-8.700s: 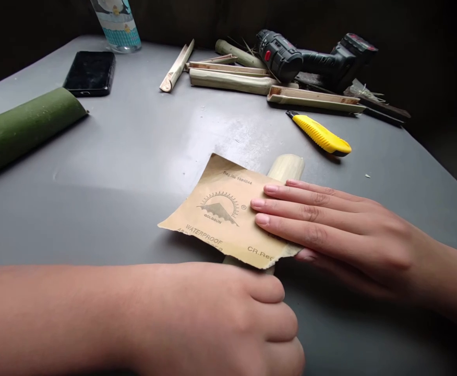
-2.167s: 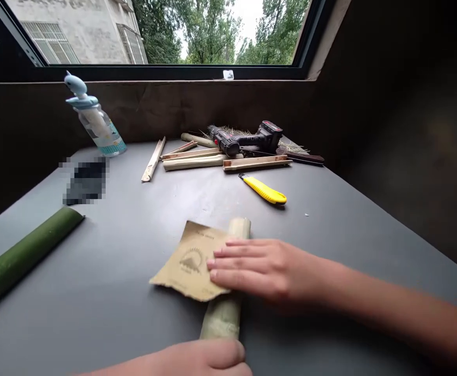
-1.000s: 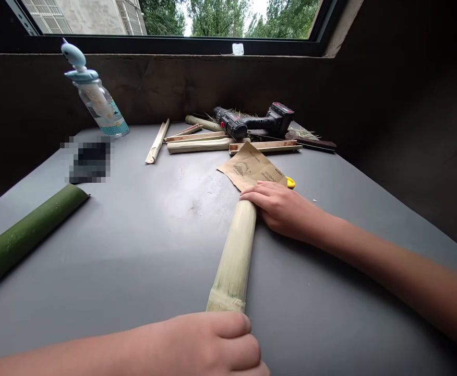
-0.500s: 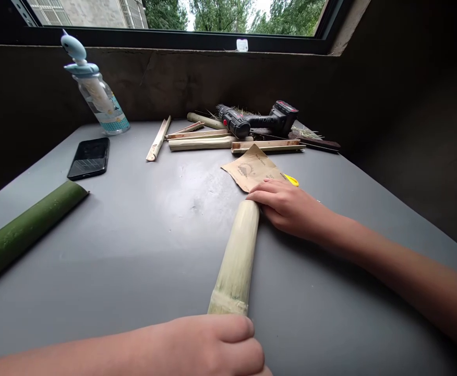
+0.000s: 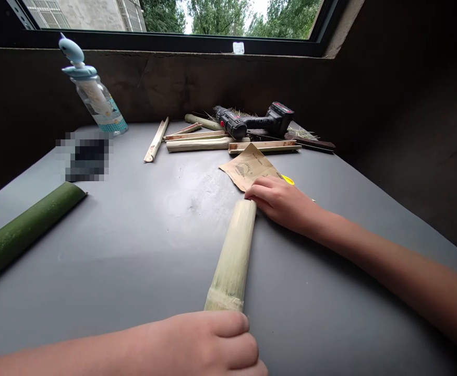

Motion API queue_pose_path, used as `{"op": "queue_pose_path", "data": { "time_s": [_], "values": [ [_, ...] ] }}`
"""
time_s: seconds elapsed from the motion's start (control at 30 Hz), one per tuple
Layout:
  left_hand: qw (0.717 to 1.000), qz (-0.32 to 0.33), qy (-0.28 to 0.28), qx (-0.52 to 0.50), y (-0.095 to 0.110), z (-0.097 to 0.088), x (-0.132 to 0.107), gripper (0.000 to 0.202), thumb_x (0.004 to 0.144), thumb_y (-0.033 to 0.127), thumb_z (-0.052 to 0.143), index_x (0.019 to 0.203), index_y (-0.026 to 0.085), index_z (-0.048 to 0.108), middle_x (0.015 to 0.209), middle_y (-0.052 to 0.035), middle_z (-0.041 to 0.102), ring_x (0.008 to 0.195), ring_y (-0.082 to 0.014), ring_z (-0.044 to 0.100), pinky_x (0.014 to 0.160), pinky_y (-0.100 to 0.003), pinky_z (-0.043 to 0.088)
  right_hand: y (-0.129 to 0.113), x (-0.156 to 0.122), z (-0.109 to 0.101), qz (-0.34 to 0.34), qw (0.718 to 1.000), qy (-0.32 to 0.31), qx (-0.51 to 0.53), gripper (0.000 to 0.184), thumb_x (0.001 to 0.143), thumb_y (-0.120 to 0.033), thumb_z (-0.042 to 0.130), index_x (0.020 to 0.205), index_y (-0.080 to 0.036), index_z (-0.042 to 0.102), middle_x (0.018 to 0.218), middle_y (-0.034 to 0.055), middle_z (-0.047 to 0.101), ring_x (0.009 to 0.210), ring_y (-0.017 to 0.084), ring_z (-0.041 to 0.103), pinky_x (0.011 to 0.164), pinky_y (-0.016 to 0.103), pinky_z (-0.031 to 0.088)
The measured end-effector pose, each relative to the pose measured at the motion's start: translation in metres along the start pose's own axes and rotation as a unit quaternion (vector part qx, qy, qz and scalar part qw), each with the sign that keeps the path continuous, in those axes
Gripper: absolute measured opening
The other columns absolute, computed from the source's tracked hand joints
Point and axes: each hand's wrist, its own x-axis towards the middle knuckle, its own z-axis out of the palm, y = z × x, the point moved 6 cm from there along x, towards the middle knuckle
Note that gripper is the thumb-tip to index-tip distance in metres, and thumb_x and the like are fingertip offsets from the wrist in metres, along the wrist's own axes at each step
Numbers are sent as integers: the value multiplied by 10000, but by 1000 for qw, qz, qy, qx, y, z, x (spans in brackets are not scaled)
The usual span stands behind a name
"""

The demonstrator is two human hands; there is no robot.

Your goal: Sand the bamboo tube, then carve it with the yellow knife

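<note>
We curl our left hand [image 5: 213, 342] around the near end of a pale peeled bamboo tube [image 5: 232, 261] on the grey table top [image 5: 134, 250]; our right hand [image 5: 279, 203], fingers together, rests beside its far end, touching a tan sandpaper sheet [image 5: 248, 168].

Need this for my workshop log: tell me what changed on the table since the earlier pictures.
The sandpaper slid off the bamboo section, away from the person, and now partly covers the yellow utility knife. The right hand followed, resting beside the bamboo's upper end. The left hand still holds the lower end. The cordless drill stayed put.
</note>
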Motion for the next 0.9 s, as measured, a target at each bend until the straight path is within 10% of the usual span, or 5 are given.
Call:
{"op": "queue_pose_path", "data": {
  "time_s": [0.53,0.9],
  "values": [
    [992,8,99,72,10,6,-1,279,963,197,543,686,166,519,677,3,478,591,-153,377,594,-296,397,17,0,-1,-27,996,17,86,219,952,-258,467,1012,-206,671,939,63,660,872,187,619,756,296,491],
    [959,-36,196,199,19,9,-1,205,749,157,579,604,181,437,575,-4,387,481,-139,335,479,-300,245,11,-4,-1,-38,996,66,46,210,956,-280,472,1008,-211,664,906,67,661,838,194,635,729,312,515]
  ]
}}
